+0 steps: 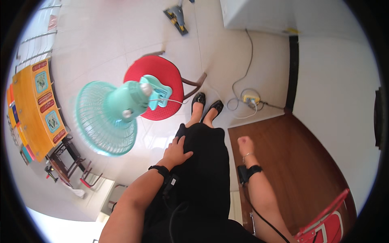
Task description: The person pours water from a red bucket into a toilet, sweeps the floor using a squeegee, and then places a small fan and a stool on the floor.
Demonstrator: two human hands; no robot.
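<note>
My left hand [176, 152] lies with fingers apart on the black skirt [208, 164] I wear, and holds nothing. My right hand [245, 145] is curled into a fist beside the skirt, in front of a brown wooden panel [282, 164]; no object shows in it. To the left of my feet, a turquoise electric fan [124, 106] has its clip-like base [156, 91] on the red seat of a chair [167, 70]. A thin pale cord [170, 100] runs from the fan.
A yellow power strip [251, 98] with plugs lies on the tiled floor among loose cables [251, 60]. Farther ahead stands a floor-cleaning head [177, 19]. An orange-yellow cabinet [36, 106] is at far left, and a red object [326, 224] is at bottom right.
</note>
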